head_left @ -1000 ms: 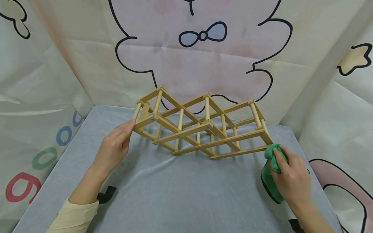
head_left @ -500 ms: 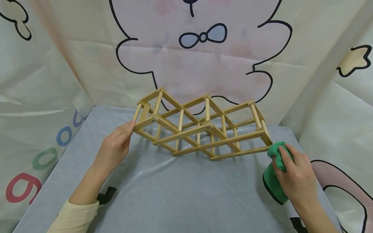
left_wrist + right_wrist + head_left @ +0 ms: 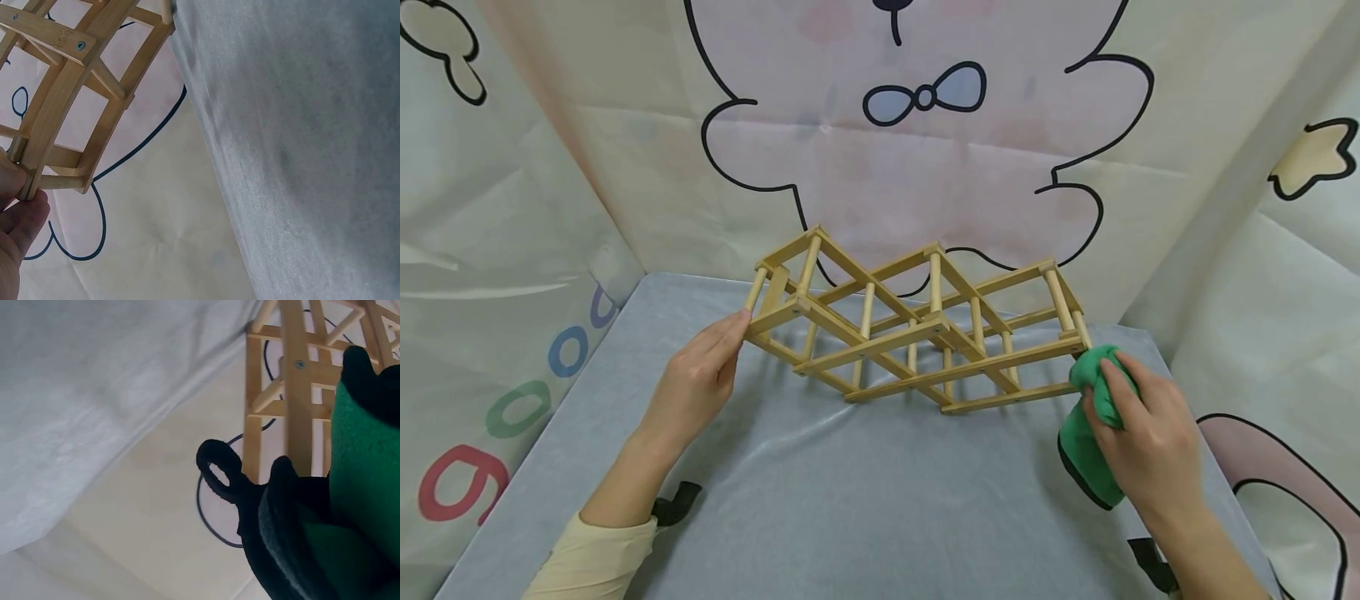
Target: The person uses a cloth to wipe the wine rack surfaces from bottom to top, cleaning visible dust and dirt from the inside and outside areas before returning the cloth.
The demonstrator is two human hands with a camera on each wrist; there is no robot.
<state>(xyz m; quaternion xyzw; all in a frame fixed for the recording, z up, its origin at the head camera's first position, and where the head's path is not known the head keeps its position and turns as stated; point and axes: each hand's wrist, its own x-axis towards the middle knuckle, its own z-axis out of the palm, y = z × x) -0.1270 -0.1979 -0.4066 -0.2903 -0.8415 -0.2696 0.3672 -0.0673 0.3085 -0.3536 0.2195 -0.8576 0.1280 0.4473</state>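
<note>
A folding wooden lattice rack [image 3: 901,337], made of slats joined by round dowels, stretches across the back of the table. My left hand [image 3: 696,379] pinches its left end between thumb and fingers; the left wrist view shows the fingertips [image 3: 39,203] at the slat's corner. In my right hand [image 3: 1153,442] is a bunched green cloth [image 3: 1093,454] with dark edging, its loose part hanging below the fingers. The cloth overlaps the rack's right end in the head view. Up close in the right wrist view, a black hanging loop [image 3: 219,470] sticks out from the cloth and hides part of the slats.
A pale blue-grey cover lies over the table [image 3: 880,500]. Printed fabric walls [image 3: 1000,158] with cartoon outlines rise behind the table and along both sides. Black straps [image 3: 677,502] sit at the wrists.
My right hand with the green cloth moves slightly right, then back left and a little up onto the rack's right end. My left hand and the rack stay nearly still.
</note>
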